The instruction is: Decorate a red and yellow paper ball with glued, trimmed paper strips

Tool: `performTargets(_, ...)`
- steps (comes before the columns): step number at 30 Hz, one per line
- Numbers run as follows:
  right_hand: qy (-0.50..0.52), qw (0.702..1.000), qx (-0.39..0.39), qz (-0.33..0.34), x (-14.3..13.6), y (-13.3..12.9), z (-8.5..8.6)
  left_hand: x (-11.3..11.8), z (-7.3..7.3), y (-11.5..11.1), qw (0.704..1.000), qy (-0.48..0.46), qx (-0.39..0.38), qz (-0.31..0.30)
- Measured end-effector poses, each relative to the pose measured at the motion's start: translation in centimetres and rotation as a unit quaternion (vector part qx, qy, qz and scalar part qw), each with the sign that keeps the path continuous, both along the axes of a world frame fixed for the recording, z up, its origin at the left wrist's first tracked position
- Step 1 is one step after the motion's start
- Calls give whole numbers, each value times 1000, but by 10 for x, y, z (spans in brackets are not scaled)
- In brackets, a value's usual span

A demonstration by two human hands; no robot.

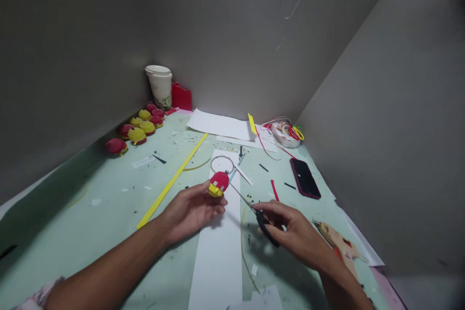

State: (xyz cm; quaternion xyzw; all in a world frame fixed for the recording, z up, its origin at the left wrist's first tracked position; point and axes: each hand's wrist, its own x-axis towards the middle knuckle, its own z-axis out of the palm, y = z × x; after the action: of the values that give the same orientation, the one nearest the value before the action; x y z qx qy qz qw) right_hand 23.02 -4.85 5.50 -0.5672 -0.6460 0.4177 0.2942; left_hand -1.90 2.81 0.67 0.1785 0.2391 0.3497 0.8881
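Observation:
Between its thumb and fingers, my left hand (194,210) holds up a small red and yellow craft piece (220,181), with pale squares on its red side. My right hand (286,227) is closed around the black handles of a pair of scissors (268,228). The blades point up and left, their tips close by the craft piece; I cannot tell if they touch it. Below both hands runs a long white paper strip (218,261). Just beyond the craft piece lies a thin ring (222,157).
Several similar red and yellow pieces (136,135) sit at the left, near a paper cup (160,87). A yellow strip (174,179) crosses the table. To the right are a phone (305,178), a glue gun (337,242) and a roll of tape (286,134). Walls stand behind and right.

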Motion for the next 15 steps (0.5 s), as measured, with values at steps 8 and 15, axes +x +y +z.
performTargets(8,37,999,-18,19,-5,-1,-3,0,1,1,1000,-10,6,-19)
performTargets(15,20,999,-16,33,-7,-1,0,1,6,-3,1000,1,17,-22)
